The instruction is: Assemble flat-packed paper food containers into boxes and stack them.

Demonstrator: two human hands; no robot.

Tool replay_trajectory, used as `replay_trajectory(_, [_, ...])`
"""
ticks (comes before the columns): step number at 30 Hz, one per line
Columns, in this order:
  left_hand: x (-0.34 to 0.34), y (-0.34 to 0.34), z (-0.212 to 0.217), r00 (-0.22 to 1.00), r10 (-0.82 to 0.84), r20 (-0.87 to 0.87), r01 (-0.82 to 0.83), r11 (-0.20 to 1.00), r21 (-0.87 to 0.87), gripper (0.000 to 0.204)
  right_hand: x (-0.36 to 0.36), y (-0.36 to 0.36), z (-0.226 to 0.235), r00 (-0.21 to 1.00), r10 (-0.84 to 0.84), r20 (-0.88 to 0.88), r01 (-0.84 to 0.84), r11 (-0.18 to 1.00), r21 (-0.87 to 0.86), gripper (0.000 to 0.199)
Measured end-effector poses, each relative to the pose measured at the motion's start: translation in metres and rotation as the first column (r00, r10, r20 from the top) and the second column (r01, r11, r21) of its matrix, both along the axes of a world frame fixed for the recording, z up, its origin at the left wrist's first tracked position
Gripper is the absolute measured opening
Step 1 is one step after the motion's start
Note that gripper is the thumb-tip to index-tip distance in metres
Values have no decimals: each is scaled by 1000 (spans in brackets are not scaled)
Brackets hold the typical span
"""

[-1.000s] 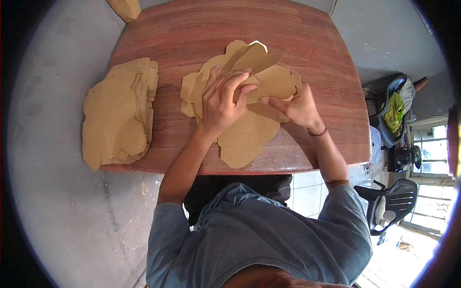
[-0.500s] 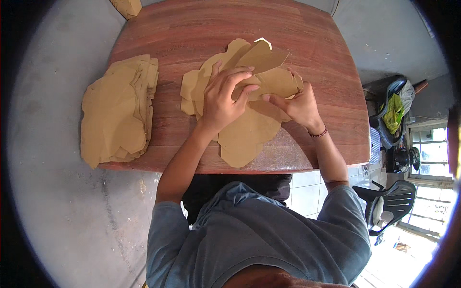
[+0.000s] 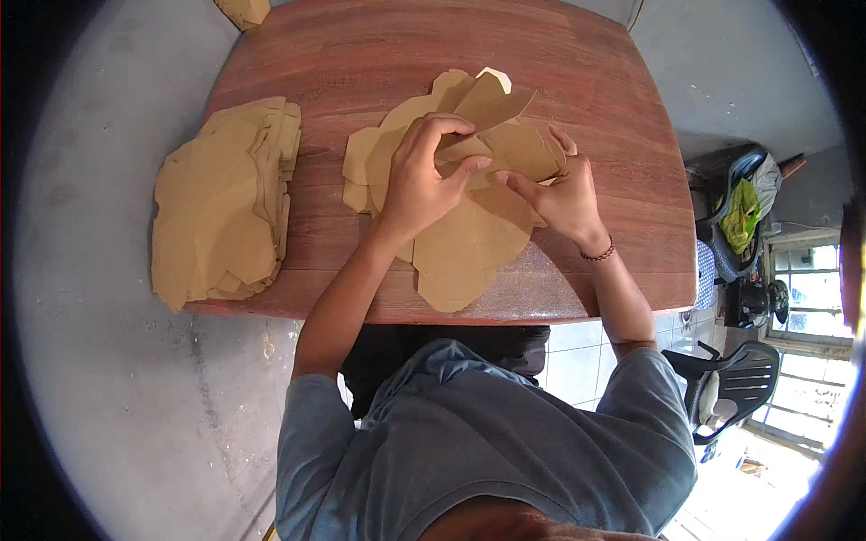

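A flat brown cardboard cutout (image 3: 469,243) lies on the wooden table (image 3: 361,54) in front of me, with several flaps folded up at its far end. My left hand (image 3: 419,180) presses down on the middle and pinches a folded flap (image 3: 492,104). My right hand (image 3: 564,194) grips the cutout's right side panel, fingers curled over its edge. Both hands meet over the fold.
A thick stack of the same brown cutouts (image 3: 221,203) sits on the table's left part, overhanging its edge. Another brown piece (image 3: 244,11) shows at the far left corner. A dark plastic chair (image 3: 735,388) and a bag (image 3: 744,212) stand to the right on the floor.
The raised flap has been folded lower and flatter over the cutout. My left hand's fingers have shifted toward the fold; my right hand stays on the right side.
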State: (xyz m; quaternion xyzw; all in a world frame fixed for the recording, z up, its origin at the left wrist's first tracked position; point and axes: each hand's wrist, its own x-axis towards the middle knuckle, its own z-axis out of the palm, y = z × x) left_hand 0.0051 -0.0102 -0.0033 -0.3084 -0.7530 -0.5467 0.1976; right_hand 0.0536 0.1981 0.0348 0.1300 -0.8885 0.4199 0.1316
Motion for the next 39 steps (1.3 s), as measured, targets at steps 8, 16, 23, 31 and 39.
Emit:
replay_trajectory(8, [3, 14, -9, 978, -14, -210, -14, 991, -130, 70, -2, -4, -5, 952, -88, -294, 62, 993, -96, 25])
replay_trajectory(16, [2, 11, -17, 997, -17, 73, 14, 999, 39, 76, 8, -14, -2, 966, -133, -220, 84, 972, -220, 25])
replay_trajectory(23, [3, 8, 1, 749, -494, 442, 230, 819, 526, 71, 10, -20, -17, 997, 19, -68, -36, 966, -255, 20])
replay_trajectory(31, [1, 14, -5, 887, -335, 317, 166, 874, 458, 68, 12, -29, -6, 989, -47, 137, 104, 889, -445, 27])
replay_trajectory(39, [-12, -18, 11, 929, -9, -370, -23, 996, -82, 69, 8, -14, 4, 990, 52, 131, 20, 869, -495, 34])
